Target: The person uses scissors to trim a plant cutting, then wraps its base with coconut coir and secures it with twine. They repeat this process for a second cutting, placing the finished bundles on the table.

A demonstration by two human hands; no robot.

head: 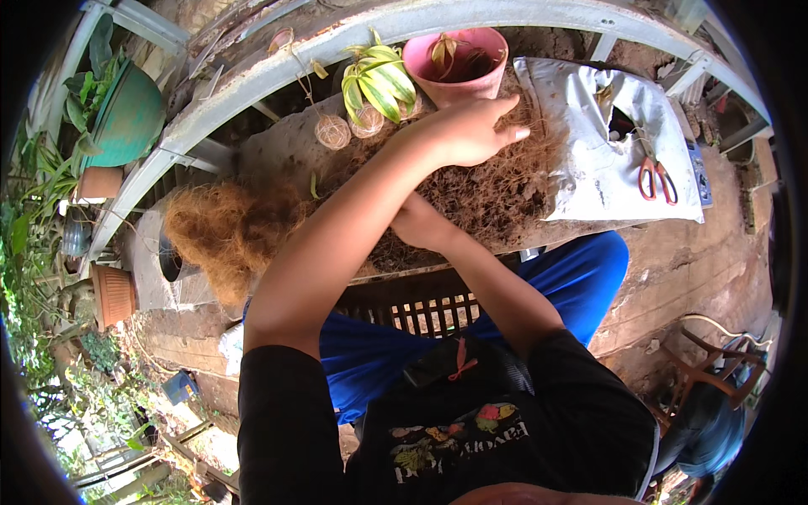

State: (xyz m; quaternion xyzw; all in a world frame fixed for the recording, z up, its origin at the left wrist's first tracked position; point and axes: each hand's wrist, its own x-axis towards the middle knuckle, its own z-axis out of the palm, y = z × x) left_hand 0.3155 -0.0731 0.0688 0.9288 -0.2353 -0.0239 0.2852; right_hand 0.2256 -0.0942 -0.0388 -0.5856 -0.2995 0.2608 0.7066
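My arms cross over the bench, the left forearm above the right. My left hand (475, 134) is palm down over brown coir fibre and potting mix (486, 196), just in front of a pink plastic pot (456, 66). Two of its digits point right, spread apart, and nothing shows between them. Low over the mix is my right hand (416, 224); its fingers are hidden behind my left forearm. Dried leaves stand in the pink pot. Left of it, a green-and-yellow leafed plant (379, 82) sits by string-wrapped balls (332, 131).
A loose heap of coir fibre (221, 233) lies at the bench's left. On the right, orange-handled scissors (656, 180) rest on a torn white sack (587, 139). A metal rail (404, 25) curves behind. A green pot (126, 120) and a terracotta planter (113, 295) stand left.
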